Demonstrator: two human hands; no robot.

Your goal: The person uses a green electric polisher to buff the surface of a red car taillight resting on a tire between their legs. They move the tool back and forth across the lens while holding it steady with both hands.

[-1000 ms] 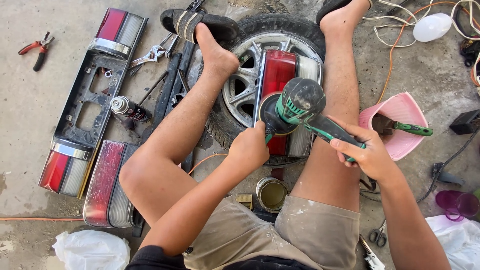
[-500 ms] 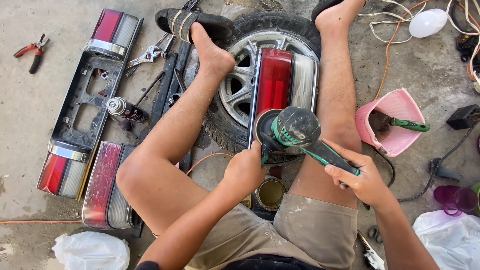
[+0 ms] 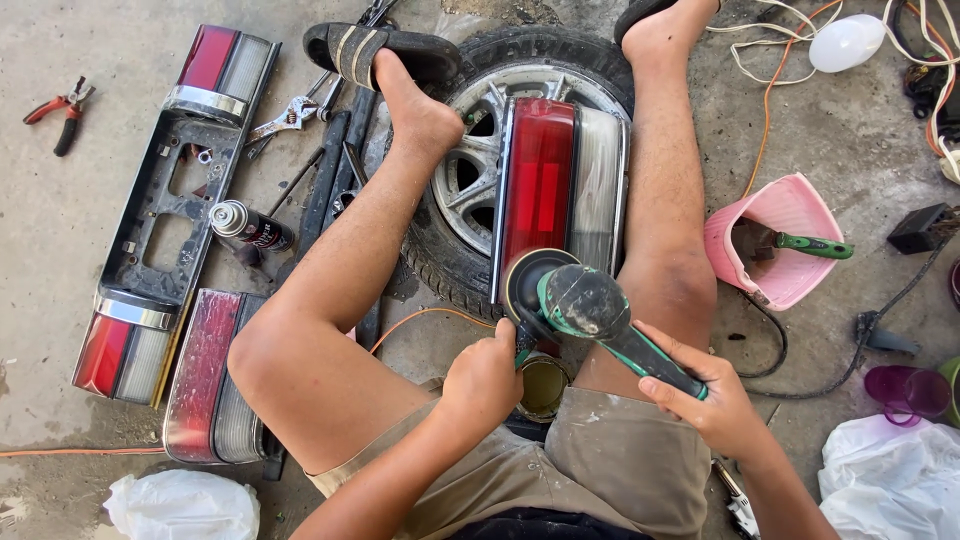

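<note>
- Person sits on a bare concrete floor (image 3: pixel 60 250), stained and dusty, legs spread round a car wheel (image 3: pixel 470 180) lying flat at top centre.
- Red-and-clear tail light (image 3: pixel 560 190) rests on the wheel, centre frame.
- Green polisher (image 3: pixel 585 305) sits w/ its pad at the light's lower edge, just below centre.
- Right hand (image 3: pixel 710 395) wrapped tight round the polisher's rear handle, lower right of centre.
- Left hand (image 3: pixel 485 380) closed round the side grip near the head, lower centre.
- Small open tin (image 3: pixel 543 385) on the floor btwn the thighs, right under the tool.
- Left side: black number-plate panel w/ lamp ends (image 3: pixel 165 200), another tail light (image 3: pixel 205 375) below it, spray can (image 3: pixel 250 225), red pliers (image 3: pixel 60 110) upper left.
- Right side: pink tub (image 3: pixel 780 215) tipped over w/ a green-handled tool inside, cables, white bulb (image 3: pixel 845 42) top right.
- White plastic bags (image 3: pixel 180 505) at both bottom corners.
</note>
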